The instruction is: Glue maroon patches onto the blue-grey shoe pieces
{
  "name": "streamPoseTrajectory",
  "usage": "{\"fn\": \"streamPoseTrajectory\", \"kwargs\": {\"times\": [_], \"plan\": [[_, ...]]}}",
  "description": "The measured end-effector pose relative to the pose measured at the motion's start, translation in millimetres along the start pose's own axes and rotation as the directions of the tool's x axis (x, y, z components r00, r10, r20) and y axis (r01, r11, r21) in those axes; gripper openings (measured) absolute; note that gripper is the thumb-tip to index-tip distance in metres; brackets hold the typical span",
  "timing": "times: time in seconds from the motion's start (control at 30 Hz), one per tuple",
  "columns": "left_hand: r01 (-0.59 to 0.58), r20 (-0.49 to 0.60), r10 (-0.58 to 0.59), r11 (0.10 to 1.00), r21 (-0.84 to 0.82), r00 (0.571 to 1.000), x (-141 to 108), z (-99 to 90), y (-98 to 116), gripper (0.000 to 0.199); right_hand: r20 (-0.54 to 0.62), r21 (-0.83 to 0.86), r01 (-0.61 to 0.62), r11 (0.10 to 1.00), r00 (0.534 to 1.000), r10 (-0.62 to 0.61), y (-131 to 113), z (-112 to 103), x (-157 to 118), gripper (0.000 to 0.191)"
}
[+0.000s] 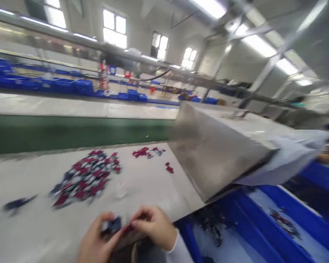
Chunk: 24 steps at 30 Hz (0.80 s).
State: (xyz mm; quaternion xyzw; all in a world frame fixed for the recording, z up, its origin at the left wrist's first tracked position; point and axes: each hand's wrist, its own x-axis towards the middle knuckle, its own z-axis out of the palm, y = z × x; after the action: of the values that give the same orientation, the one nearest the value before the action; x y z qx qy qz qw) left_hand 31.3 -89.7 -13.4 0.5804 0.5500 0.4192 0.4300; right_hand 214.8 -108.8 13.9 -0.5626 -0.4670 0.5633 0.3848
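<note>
My left hand point(94, 243) is closed around a small dark blue and grey part point(115, 224) at the front edge of the white table. Close to its right, my right hand point(159, 227) pinches a small dark red piece point(128, 229); the left fingertips meet it there too. Motion blur hides how the red piece and the blue part relate. Beyond my hands lies a heap of small red, dark blue and light grey parts point(84, 177). Several loose red pieces point(140, 152) lie further right, near a couple more red ones point(169, 168).
A slanted metal chute or housing point(208, 146) borders the table on the right. Blue bins point(246, 226) with small parts stand below it. A dark tool-like object point(18, 203) lies at left. Past the table runs a green belt point(71, 133); blue trays point(83, 87) line the far bench.
</note>
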Motion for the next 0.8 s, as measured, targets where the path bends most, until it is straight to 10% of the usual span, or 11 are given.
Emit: {"fn": "streamPoseTrajectory", "kwargs": {"times": [0.43, 0.8], "plan": [[-0.220, 0.080, 0.223, 0.974, -0.046, 0.971, -20.4, 3.1, 5.9, 0.018, 0.221, 0.083, -0.112, 0.990, 0.971, 0.091, -22.3, -0.8, 2.7, 0.039], [-0.076, 0.164, 0.084, 0.996, -0.053, 0.983, -11.9, -16.5, -0.7, 0.022, 0.102, -0.069, -0.041, 0.997, 0.994, 0.048, -21.1, -38.8, 15.5, 0.033]]}}
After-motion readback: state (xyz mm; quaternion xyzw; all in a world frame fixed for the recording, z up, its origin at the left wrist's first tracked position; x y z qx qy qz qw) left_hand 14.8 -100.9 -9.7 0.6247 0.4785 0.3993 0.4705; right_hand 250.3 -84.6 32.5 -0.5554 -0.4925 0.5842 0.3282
